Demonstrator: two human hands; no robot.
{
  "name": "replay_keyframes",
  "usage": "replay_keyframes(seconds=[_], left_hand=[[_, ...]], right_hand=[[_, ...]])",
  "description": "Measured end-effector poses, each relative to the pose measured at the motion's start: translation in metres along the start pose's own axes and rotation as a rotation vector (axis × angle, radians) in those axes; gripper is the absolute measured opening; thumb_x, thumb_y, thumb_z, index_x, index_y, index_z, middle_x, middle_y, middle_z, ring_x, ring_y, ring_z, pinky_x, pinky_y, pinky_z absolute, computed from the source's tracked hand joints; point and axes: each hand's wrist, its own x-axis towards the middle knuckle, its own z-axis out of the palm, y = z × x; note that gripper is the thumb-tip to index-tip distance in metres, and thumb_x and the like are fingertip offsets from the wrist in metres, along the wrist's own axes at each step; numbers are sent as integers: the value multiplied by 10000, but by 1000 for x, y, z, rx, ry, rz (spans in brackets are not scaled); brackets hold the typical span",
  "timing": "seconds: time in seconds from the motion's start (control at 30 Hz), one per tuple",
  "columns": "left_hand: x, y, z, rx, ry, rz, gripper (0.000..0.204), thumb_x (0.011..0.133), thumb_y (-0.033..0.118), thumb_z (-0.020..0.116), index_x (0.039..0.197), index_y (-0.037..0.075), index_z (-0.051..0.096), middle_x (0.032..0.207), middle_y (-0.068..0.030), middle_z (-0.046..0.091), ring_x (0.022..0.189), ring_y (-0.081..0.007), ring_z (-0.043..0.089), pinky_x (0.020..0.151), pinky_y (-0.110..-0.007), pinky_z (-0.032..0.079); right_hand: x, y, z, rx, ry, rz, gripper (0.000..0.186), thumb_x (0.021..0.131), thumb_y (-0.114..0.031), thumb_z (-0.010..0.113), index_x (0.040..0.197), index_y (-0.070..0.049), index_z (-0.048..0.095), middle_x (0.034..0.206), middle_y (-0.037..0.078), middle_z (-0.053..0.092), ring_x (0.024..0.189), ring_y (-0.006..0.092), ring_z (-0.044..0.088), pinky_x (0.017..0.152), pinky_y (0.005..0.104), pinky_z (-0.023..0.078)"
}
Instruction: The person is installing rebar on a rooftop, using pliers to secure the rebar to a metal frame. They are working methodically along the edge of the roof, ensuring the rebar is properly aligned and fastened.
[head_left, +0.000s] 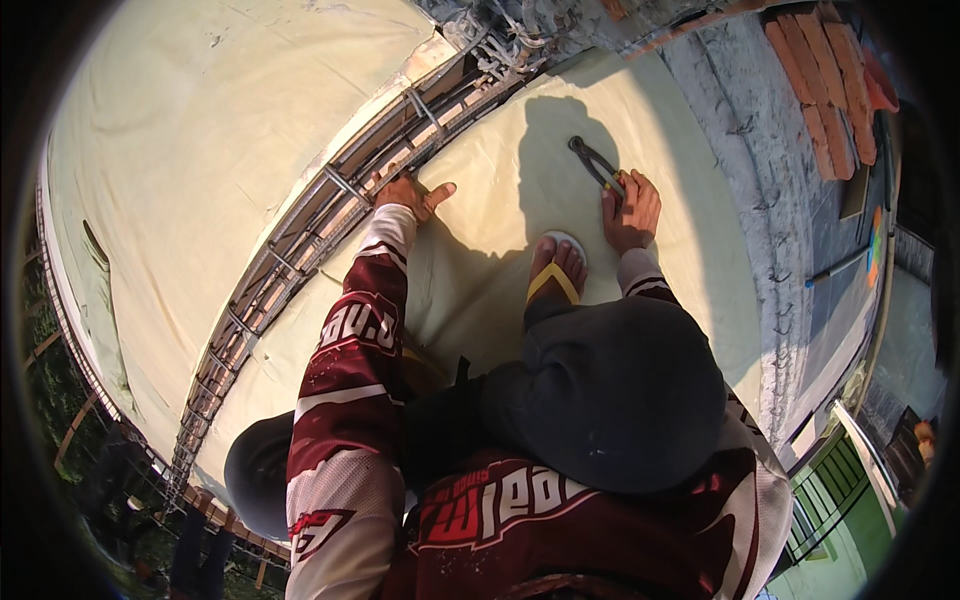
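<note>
My right hand (632, 212) is closed around the handles of a pair of dark pincers (596, 162), their jaws pointing up and to the left over the pale sheet (480, 190). Along the left side of that sheet runs a long cage of steel bars (345, 185) with cross ties, lying in a narrow channel. My left hand (408, 194) rests at the cage's near edge. Its thumb stretches away to the right, and its fingertips reach to the bars, partly hidden. My foot in a flip-flop with a yellow strap (556, 275) stands on the sheet between my hands.
Beyond the cage, another pale sheet (210, 130) spreads to the left. Tangled bar ends (505, 45) stick up at the far end. A grey concrete strip (745, 190) borders the right side, with stacked orange bricks (825, 90) past it. Greenery shows lower left.
</note>
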Motion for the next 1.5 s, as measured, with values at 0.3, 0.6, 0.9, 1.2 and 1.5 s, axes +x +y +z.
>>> replay_keyframes(seconds=[0.3,0.6,0.9,1.2,1.5], left_hand=[[-3,-3,7,-37,102,60,1001,867,903,294,1069,64,803,1228,-275,680,1273,-422,591,1264,-573,-2],[9,-7,10,-100,-62,-36,1169,803,947,360,1242,-101,637,1220,-316,667,1289,-425,578,1277,-495,81],[7,1,28,-216,185,-102,1149,683,860,684,1399,-33,584,1541,-282,416,1448,-427,396,1147,-594,369],[44,0,37,-294,-19,-126,844,732,645,795,1318,50,670,1352,-205,601,1349,-407,499,1182,-652,262],[60,-5,69,-319,273,-98,881,677,640,811,1304,36,671,1437,-197,534,1377,-409,469,1167,-606,337]], right_hand=[[3,-6,-3,-1,42,-20,489,908,-300,706,1334,-101,574,1349,166,553,1294,366,503,1089,501,370],[-5,8,6,-38,-3,-11,508,925,-313,697,1354,-81,556,1377,177,543,1318,378,479,1106,510,365],[-2,29,30,-237,144,-127,453,1015,-437,579,1307,-94,620,1229,117,656,1158,331,622,986,482,485],[15,69,55,-310,389,-356,354,1027,-424,592,1209,-134,679,1169,63,675,1018,257,689,847,391,574],[17,73,58,-236,412,-431,338,1019,-383,593,1225,-125,667,1176,70,672,1037,273,677,861,409,558]])
